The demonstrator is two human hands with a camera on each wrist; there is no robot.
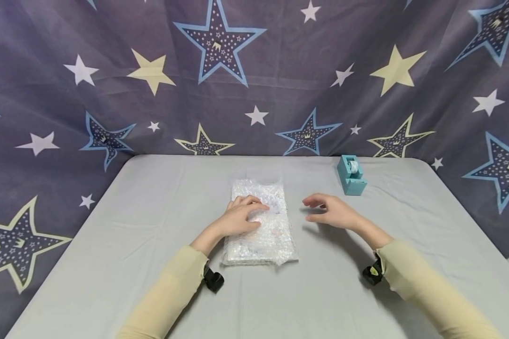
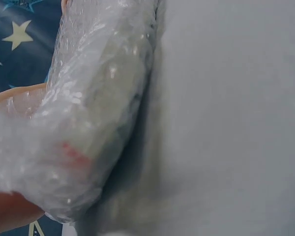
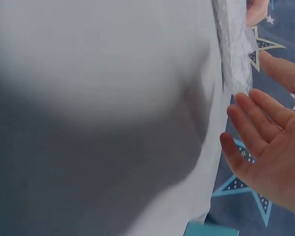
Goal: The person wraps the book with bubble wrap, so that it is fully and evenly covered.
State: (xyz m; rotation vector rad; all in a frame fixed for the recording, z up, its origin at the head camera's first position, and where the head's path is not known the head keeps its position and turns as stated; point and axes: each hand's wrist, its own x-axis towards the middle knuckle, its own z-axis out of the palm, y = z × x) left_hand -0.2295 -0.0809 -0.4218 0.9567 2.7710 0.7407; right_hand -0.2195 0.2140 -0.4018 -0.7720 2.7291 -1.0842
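Note:
A flat rectangular bundle in clear bubble wrap [image 1: 275, 240] lies on the table in the head view. My left hand [image 1: 239, 219] rests on top of its left half, thumb and fingers spread over the wrap. Up close in the left wrist view, the bubble wrap [image 2: 103, 88] shows a small red patch through its layers; what it encloses is blurred. To the right of the bundle, my right hand [image 1: 332, 212] hovers above the table with relaxed fingers and holds nothing. In the right wrist view that hand [image 3: 270, 137] has its palm and fingers showing, apart from the wrap.
A teal tape dispenser [image 1: 352, 176] with a roll of tape stands at the back right of the grey-covered table [image 1: 110, 254]. Behind the table hangs a dark star-patterned curtain [image 1: 271, 61]. Each wrist carries a black camera strap.

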